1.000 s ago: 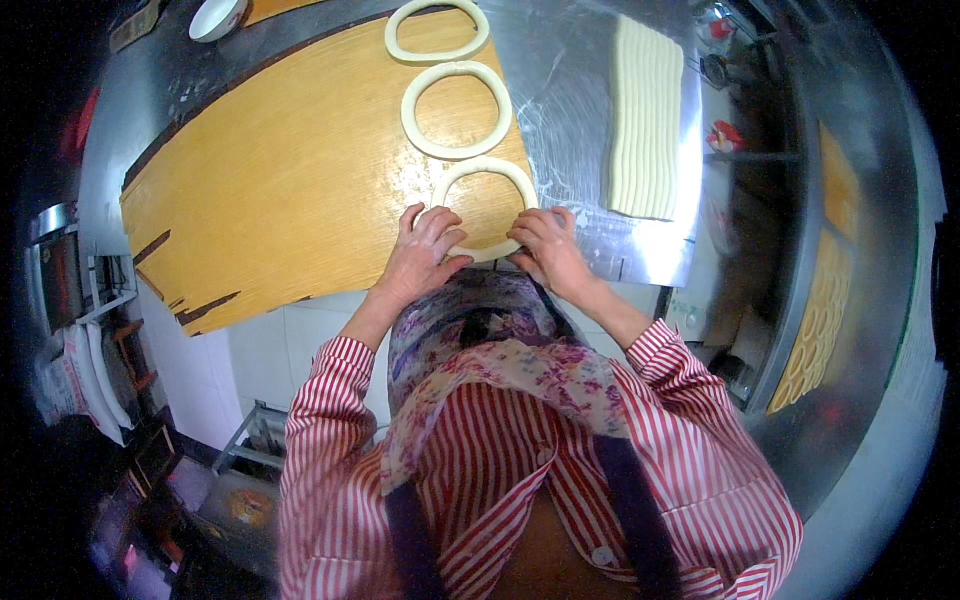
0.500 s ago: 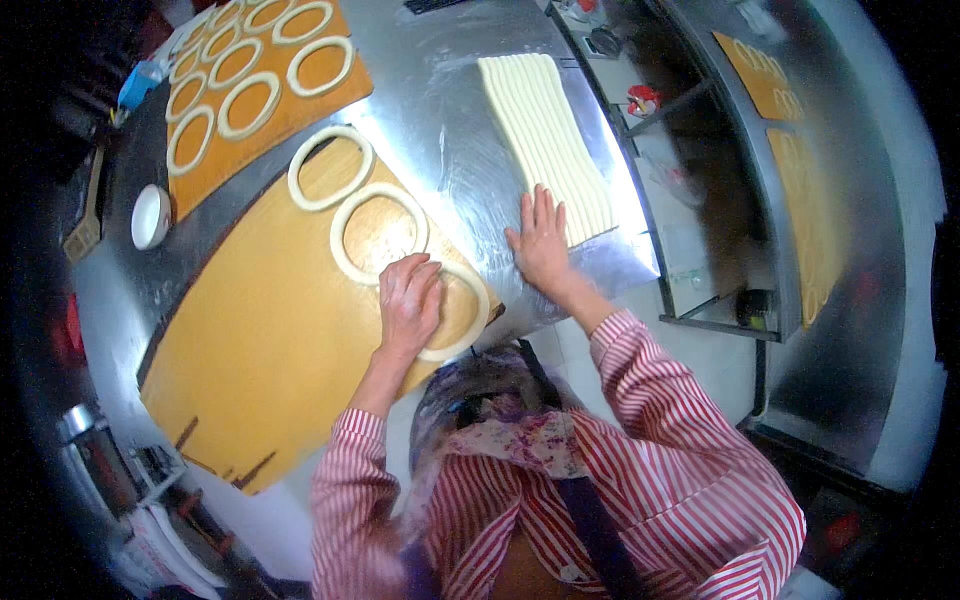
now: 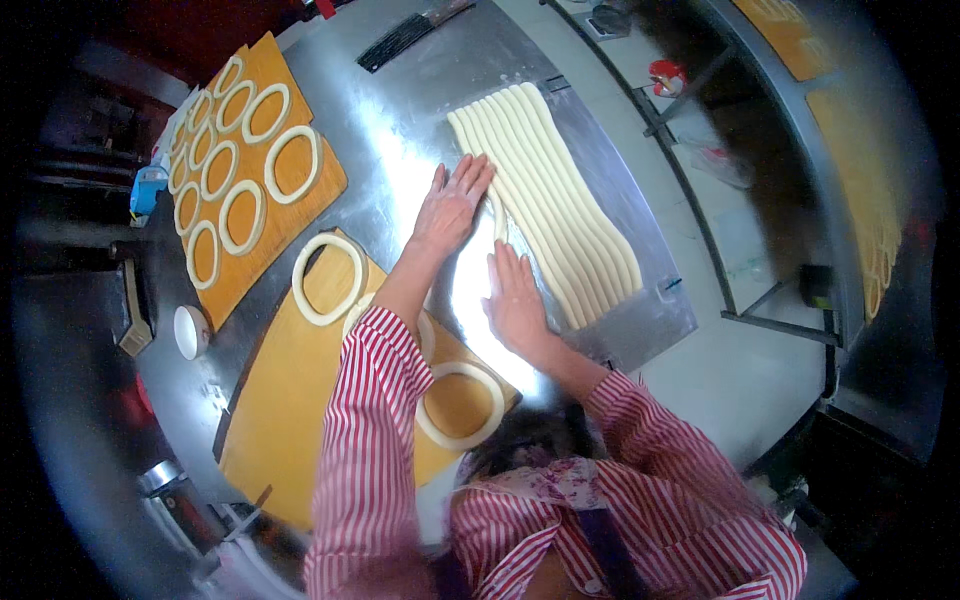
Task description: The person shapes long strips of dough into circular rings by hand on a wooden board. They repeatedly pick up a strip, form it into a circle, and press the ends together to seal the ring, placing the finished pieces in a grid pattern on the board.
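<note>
My left hand [image 3: 452, 208] lies with fingers stretched at the left edge of a row of pale dough ropes [image 3: 555, 200] on the steel table. My right hand [image 3: 517, 302] is nearer to me, its fingers also extended. Between the two hands runs a single dough rope [image 3: 499, 215], apart from the row at its near end; the fingertips of both hands are at it, and part of it is hidden beneath them. On the near wooden board [image 3: 290, 430] lie dough rings, one [image 3: 460, 405] close to my left sleeve, another [image 3: 330, 280] farther off, and a third partly behind my left arm.
A second board [image 3: 325, 180] at the far left carries several dough rings. Beside it stands a white bowl [image 3: 190, 332]. A dark, flat tool with a handle [image 3: 400, 42] rests at the table's far edge. To the right is a metal rack [image 3: 700, 200] with boards beyond.
My left hand has left the dough ring on the board and moved to the dough ropes. My right hand has shifted to the row's left side. One rope now lies between them.
</note>
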{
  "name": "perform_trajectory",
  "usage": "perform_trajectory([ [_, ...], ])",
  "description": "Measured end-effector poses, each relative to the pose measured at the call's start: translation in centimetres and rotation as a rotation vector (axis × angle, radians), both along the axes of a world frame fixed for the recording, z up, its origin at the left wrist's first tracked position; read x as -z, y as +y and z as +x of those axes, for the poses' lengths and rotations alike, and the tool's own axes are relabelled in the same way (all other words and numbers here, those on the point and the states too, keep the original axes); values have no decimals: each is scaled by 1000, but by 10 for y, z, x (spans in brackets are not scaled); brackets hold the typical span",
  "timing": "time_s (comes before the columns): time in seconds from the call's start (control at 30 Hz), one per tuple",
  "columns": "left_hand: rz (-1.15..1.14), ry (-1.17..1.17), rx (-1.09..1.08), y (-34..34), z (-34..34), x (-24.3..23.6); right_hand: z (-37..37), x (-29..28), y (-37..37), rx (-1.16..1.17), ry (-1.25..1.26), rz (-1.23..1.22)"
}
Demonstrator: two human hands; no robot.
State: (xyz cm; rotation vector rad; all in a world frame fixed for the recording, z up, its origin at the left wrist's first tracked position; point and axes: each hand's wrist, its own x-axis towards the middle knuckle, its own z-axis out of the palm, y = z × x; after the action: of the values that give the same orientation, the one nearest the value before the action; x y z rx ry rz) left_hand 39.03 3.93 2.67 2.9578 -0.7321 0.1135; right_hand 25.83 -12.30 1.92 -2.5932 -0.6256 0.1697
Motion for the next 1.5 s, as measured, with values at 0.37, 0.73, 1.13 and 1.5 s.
perform_trajectory([
  [0.37,75,-88,176,45,26,-20,-2,-9,-16,177,-43,154],
  [0.73,-142,0,110,144,-24,-95,-8,-37,-22,527,428,720],
  [1.13,-349,-182,-845,370,-261,-54,-7,-71,258,-158,220,426],
  [1.5,-487,35,-1051,374,-339,31,-51,-7,331,-271,-41,-68],
])
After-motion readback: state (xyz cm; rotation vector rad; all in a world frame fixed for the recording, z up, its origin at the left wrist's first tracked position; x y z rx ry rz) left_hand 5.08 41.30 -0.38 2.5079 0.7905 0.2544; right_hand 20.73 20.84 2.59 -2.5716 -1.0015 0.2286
